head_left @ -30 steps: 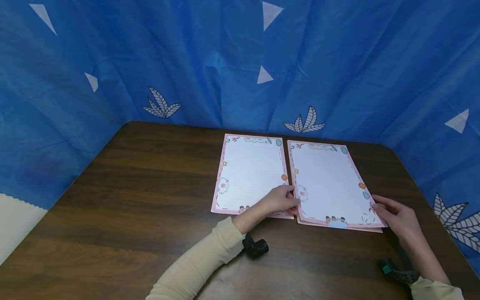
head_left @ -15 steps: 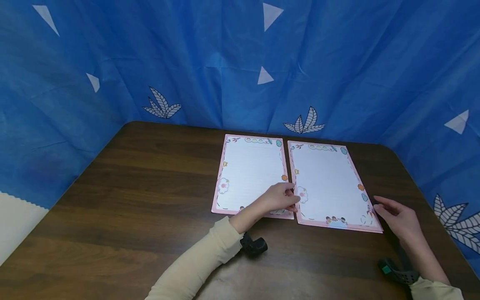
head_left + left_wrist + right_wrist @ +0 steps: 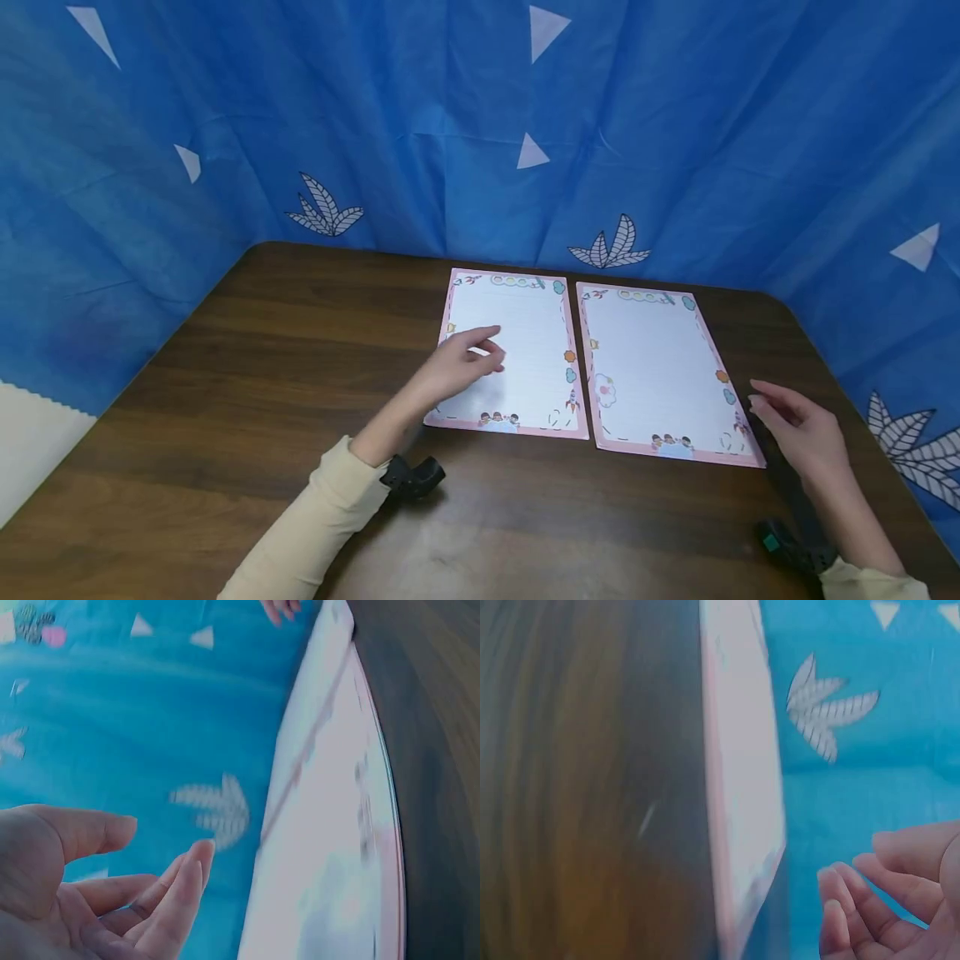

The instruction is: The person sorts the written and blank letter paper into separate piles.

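Two stacks of pink-bordered paper lie side by side on the table in the head view. Over the left paper stack hovers my left hand, its thumb and fingers apart and nothing between them. The left wrist view shows the same hand with loosely bent fingers. My right hand is just off the lower right edge of the right paper stack, holding nothing. In the right wrist view this hand has relaxed fingers, apart from the paper.
The dark wooden table extends to the left and front of the papers. Behind it hangs a blue curtain with white triangles and leaf prints. Each wrist wears a black camera band.
The raised top sheet on the right stack now lies aligned with the one under it. My left hand has let go and moved left. My right hand has come away from the corner.
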Tool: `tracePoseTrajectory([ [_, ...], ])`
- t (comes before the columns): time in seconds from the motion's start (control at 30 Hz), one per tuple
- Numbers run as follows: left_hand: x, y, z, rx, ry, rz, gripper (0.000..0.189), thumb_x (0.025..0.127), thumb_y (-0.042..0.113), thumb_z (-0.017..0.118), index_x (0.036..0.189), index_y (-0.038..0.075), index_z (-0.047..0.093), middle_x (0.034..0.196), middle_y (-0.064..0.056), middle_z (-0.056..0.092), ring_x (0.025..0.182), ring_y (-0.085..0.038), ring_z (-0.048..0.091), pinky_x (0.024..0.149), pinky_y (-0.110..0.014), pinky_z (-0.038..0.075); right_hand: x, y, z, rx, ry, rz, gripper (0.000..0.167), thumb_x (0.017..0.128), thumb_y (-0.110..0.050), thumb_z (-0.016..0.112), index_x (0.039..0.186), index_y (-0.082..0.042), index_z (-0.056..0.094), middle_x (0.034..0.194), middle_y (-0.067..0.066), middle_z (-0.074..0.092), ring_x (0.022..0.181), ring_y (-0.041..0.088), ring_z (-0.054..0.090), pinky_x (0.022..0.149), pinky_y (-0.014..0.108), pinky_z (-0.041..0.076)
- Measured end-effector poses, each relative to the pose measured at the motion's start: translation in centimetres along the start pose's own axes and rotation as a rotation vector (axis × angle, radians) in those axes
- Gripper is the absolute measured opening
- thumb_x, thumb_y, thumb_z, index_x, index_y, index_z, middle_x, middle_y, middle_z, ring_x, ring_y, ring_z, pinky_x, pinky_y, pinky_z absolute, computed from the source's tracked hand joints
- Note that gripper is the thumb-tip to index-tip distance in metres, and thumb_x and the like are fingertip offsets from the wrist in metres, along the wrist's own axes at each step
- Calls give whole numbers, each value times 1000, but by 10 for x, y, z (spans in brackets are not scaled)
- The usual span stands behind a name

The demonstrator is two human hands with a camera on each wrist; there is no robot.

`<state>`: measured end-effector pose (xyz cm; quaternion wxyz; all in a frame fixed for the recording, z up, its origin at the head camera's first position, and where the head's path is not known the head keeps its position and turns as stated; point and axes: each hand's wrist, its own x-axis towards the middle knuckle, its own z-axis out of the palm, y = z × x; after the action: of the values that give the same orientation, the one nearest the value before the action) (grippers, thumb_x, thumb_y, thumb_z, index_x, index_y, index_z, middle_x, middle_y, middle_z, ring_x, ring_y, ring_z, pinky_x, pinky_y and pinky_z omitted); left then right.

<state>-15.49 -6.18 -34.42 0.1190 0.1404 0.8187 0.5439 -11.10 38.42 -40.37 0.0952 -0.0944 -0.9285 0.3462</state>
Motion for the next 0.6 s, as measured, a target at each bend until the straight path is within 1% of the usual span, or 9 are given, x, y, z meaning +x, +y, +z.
tracePoseTrajectory([
  [0.07, -8, -8, -17, -14, 38, -10, 50, 94, 14, 57, 139, -1, 41, 109, -16, 62, 95, -27, 63, 86, -39, 46, 6, 2, 4, 19, -18, -19, 53, 95, -40, 50, 137, -8, 49, 128, 20, 50, 103, 24, 48, 77, 17, 47],
  [0.13, -16, -13, -32, -47, 50, -9, 49, 94, 11, 55, 138, -5, 40, 113, -21, 60, 98, -31, 62, 89, -40, 46, 9, -5, 7, 54, -38, -45, 55, 94, -44, 50, 136, -10, 50, 124, 10, 55, 101, 13, 52, 78, 18, 46],
  [0.17, -19, -16, -38, -70, 52, -6, 49, 95, 11, 55, 138, -6, 39, 114, -23, 60, 99, -33, 62, 89, -40, 46, 10, -7, 10, 79, -46, -58, 56, 92, -48, 50, 136, -13, 51, 122, 6, 56, 98, 8, 54, 75, 14, 45],
  [0.23, -24, -22, -48, -108, 57, -8, 48, 96, 10, 53, 138, -8, 38, 117, -24, 59, 100, -34, 61, 89, -40, 45, 10, -22, 12, 158, -95, -67, 56, 92, -47, 51, 136, -12, 50, 120, 5, 58, 98, 10, 58, 79, 21, 47],
  [0.27, -26, -25, -52, -119, 59, -2, 48, 96, 9, 52, 138, -8, 37, 117, -25, 58, 101, -35, 60, 88, -40, 45, 12, -23, 15, 182, -100, -93, 56, 91, -49, 51, 135, -13, 52, 116, 1, 60, 94, 5, 59, 76, 16, 46],
  [0.3, -28, -27, -56, -126, 64, -4, 47, 96, 10, 52, 138, -8, 38, 118, -24, 58, 102, -36, 60, 88, -40, 45, 10, -33, 17, 211, -114, -110, 57, 91, -50, 51, 134, -12, 52, 115, -1, 61, 93, 5, 61, 77, 17, 46],
  [0.37, -29, -36, -61, -128, 80, -9, 48, 96, 11, 52, 138, -7, 38, 119, -23, 58, 102, -34, 60, 88, -39, 46, 13, -41, 23, 261, -148, -138, 55, 92, -47, 52, 134, -12, 52, 117, 4, 62, 96, 8, 62, 78, 19, 47],
  [0.5, -31, -46, -67, -107, 102, -5, 46, 96, 10, 53, 137, -6, 39, 119, -22, 58, 104, -31, 60, 88, -38, 46, 7, -82, 31, 324, -227, -188, 49, 96, -33, 52, 133, 0, 50, 116, 15, 62, 94, 8, 63, 76, 14, 46],
  [0.6, -30, -55, -69, -54, 121, 9, 46, 95, 8, 54, 137, -6, 41, 120, -21, 58, 108, -31, 57, 89, -39, 45, -2, -112, 38, 336, -280, -212, 46, 97, -26, 52, 131, 5, 49, 117, 22, 59, 95, 7, 62, 79, 13, 44],
])
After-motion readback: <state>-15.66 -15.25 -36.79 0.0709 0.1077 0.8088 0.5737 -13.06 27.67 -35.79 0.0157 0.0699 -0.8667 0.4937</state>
